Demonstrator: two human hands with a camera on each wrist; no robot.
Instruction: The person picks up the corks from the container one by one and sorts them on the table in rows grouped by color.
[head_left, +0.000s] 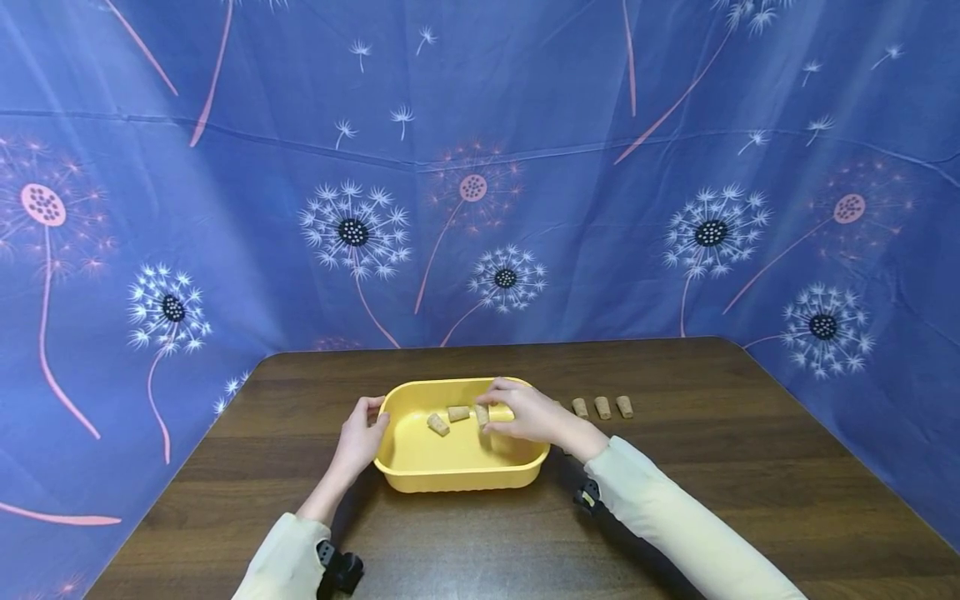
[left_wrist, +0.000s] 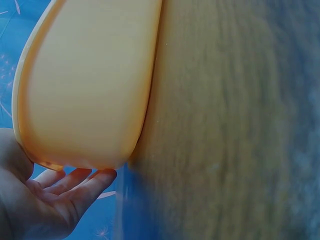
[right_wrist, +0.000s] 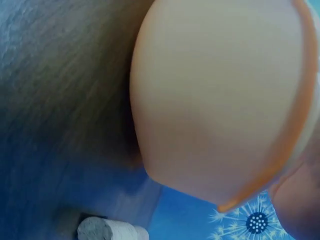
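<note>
A yellow plastic tub (head_left: pixel 457 481) stands on the table with two corks lying inside, one cork (head_left: pixel 438 425) tilted and another cork (head_left: pixel 458 413) beside it. My left hand (head_left: pixel 358 437) grips the tub's left end, thumb at the rim; in the left wrist view the fingers (left_wrist: pixel 82 187) touch the outer wall. Over the tub's right side, my right hand (head_left: pixel 528 415) pinches a third cork (head_left: pixel 482 414) between thumb and fingers. The tub's wall hides that cork in the right wrist view, where only part of the hand (right_wrist: pixel 300 200) shows at the edge.
Right of the tub, several corks stand on the brown wooden table (head_left: pixel 712 467), among them a cork (head_left: pixel 602 407) and the rightmost cork (head_left: pixel 624 407). Others are partly hidden by the right wrist. A blue dandelion-print cloth (head_left: pixel 600 250) hangs behind the table.
</note>
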